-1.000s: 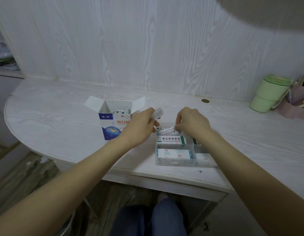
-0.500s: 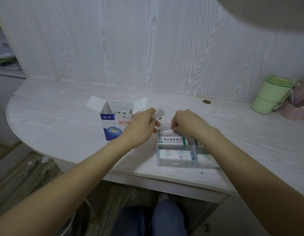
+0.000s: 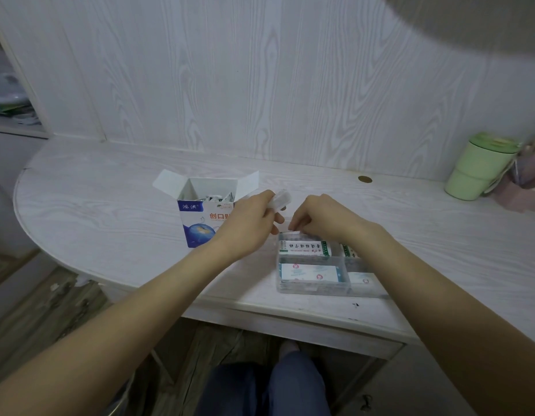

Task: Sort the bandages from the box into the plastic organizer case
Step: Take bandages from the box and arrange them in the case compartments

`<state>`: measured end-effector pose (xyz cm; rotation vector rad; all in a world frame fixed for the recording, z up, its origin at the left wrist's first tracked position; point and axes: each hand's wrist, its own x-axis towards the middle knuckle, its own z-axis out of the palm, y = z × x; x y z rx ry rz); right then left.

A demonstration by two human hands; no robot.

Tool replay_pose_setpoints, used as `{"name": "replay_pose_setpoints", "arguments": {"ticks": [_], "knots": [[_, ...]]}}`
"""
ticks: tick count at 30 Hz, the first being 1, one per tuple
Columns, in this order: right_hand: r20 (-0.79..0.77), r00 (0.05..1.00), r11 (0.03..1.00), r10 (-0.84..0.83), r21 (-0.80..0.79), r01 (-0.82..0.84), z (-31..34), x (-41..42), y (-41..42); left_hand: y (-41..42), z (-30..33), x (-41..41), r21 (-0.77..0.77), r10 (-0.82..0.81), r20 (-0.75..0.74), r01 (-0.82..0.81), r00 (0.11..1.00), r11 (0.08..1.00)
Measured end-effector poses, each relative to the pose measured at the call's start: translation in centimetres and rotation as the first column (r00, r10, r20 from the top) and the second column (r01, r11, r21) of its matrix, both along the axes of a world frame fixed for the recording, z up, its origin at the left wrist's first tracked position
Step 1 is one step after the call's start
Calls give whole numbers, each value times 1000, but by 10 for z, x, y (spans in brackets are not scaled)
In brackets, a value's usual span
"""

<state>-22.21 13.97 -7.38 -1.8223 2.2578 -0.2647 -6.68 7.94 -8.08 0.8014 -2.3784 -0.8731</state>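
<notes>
A: What's on the desk (image 3: 110,211), biggest first?

B: I see the box (image 3: 200,217), flaps open with bandages inside, standing left of centre, nearer the front edge than the wall. Right of it, by the front edge, sits the clear case (image 3: 314,291), with packets in its compartments.

A: And the hands?

B: My left hand (image 3: 248,226) is between box and case, pinching a small clear strip (image 3: 280,199). My right hand (image 3: 317,216) is over the case's back edge, fingers curled, pinching a white bandage (image 3: 291,231) at the rear compartment.
</notes>
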Motion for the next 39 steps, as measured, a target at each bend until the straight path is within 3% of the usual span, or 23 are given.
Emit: {"name": "replay_pose_setpoints", "arguments": {"ticks": [3,7,12,15,17,23,26,33,36,39], "knots": [[71,997,999,34,-4,-34,0,-3,1,2,1,0,70,-16,-32,18,999,997],[231,972,997,30,-76,-13,-2,-8,6,4,2,0,300,-37,-144,79,989,951],[599,797,941,73,-307,144,4,-7,17,6,7,3,376,-62,-216,142,974,916],[802,598,907,3,-254,336,16,0,28,5,8,3,299,-70,-180,122,981,946],[850,525,921,-37,-175,348,25,5,34,5,8,2,222,-91,-126,117,988,968],[859,510,944,-32,-142,297,31,6,42,10,13,-3,-24,-101,41,102,994,994],[893,448,944,-54,-101,315,34,2,44,11,16,-4,-18,-94,49,95,994,995],[840,525,901,-136,-116,418,30,-9,46,13,17,-9,136,-55,-49,61,997,989],[790,588,896,-174,-120,427,26,-14,45,7,12,-15,51,16,18,-17,1000,999],[628,741,901,-238,-143,410,20,-15,41,5,9,-24,-43,24,75,-21,997,999]]}}
